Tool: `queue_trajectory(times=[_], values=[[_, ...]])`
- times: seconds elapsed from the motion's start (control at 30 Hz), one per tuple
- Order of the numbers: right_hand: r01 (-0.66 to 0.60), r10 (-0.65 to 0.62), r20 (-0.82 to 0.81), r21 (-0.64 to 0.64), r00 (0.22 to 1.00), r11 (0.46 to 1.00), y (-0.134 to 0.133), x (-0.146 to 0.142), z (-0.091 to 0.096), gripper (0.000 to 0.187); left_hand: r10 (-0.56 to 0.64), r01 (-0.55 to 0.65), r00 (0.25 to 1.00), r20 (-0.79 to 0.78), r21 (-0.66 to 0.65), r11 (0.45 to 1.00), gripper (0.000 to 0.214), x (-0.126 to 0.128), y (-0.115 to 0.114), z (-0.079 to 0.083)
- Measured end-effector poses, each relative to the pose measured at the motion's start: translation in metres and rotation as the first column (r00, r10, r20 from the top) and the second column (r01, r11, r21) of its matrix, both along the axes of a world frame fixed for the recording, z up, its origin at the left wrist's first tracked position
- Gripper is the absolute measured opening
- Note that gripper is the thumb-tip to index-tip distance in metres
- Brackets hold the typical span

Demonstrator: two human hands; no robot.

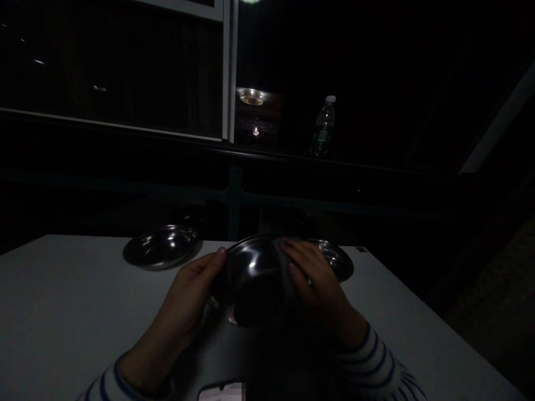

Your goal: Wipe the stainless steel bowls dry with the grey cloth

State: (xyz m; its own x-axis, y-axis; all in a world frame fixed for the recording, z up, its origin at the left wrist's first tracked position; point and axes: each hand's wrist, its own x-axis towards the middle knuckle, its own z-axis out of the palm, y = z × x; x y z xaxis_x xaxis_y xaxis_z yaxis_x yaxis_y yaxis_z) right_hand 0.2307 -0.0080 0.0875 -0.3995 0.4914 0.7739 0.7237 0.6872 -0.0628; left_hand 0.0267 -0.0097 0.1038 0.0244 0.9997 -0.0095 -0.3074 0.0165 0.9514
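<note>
Two hands meet on one steel bowl (246, 266), which is tilted near the middle of the table's (104, 312) far edge; whether its underside touches the surface is too dark to tell. Another bowl (161, 248) lies by the far edge toward the left corner, and a third bowl (341, 262) sits near the far right corner, partly behind the right hand (320, 281).

Wiping the rim well calls, I judge, for a steady grip on the left, even pressure through what looks like a grey cloth (286, 267), and turning the bowl little by little so no stretch is missed; slick metal could slip if the hold loosens.

The left hand (184, 298) is partly closed, thumb along the bowl's left rim, fingers hidden behind; its forearm slants in from the near left. The right hand curls half shut over the cloth at the opposite rim, fingers close together, wrist bent inward, striped sleeve (371, 362) reaching in from the near right.
</note>
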Motion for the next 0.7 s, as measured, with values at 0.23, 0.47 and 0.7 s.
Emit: queue_trajectory(times=[0.23,0.47,0.7], values=[[-0.067,0.058,0.222,0.032,0.973,0.997,-0.011,-0.018,0.005,0.030,-0.186,0.200,0.976,0.114,-0.122,0.972,0.019,0.006,0.000,-0.006],[-0.022,0.026,0.041,-0.099,0.999,0.995,0.001,0.003,0.002,0.035,-0.154,0.182,0.973,0.171,-0.167,0.969,0.018,0.000,0.005,-0.006],[-0.084,0.095,0.207,-0.061,0.974,0.995,-0.008,-0.015,0.000,0.035,-0.234,0.259,0.961,0.149,-0.175,0.950,0.018,0.004,0.001,-0.012]])
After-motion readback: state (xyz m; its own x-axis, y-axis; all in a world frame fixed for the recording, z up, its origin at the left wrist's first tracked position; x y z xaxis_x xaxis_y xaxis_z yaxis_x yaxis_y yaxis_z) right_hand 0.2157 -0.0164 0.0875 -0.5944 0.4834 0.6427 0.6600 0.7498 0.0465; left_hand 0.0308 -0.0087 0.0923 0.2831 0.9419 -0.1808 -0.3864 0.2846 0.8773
